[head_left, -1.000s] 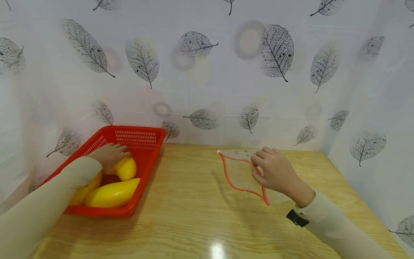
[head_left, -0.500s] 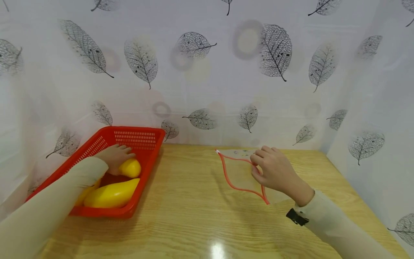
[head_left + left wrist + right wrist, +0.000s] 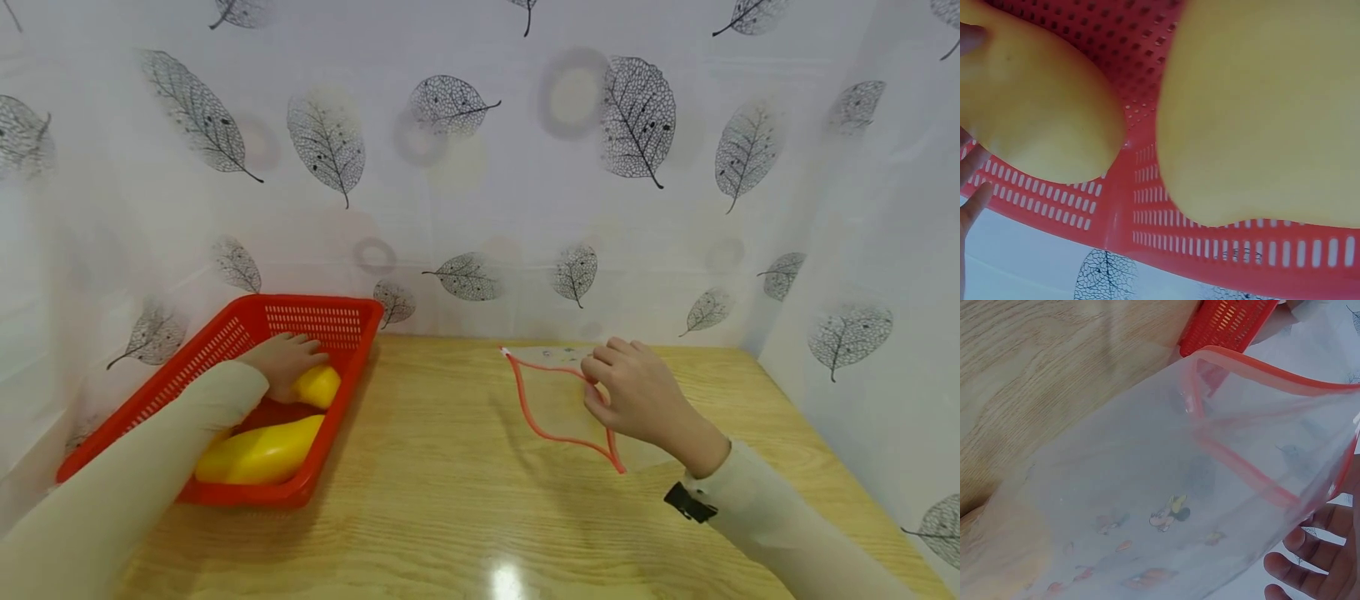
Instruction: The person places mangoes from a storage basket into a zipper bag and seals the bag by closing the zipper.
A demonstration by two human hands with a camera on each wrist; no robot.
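Note:
My left hand (image 3: 287,363) reaches into the red plastic basket (image 3: 296,493) and grips a smooth yellow mango-shaped fruit (image 3: 319,386). In the left wrist view, fingers lie on both sides of that fruit (image 3: 1047,106). Another large yellow fruit (image 3: 258,455) lies along the basket's near side; a further bit of yellow is mostly hidden by the sleeve. On the right, my right hand (image 3: 636,398) pinches the edge of a clear zip bag (image 3: 558,408) with a red zip, its mouth gaping. Small cartoon prints (image 3: 1171,512) mark the bag, and a blurred yellowish shape shows through its lower end.
Basket and bag are over a light wooden table (image 3: 450,500), with bare wood between them. A white leaf-printed curtain (image 3: 480,183) stands behind the table and along both sides. A black strap (image 3: 690,504) sits at the right sleeve's cuff.
My left hand has moved to the right inside the basket, carrying the gripped yellow fruit toward the right wall. The right hand and bag have stayed nearly still.

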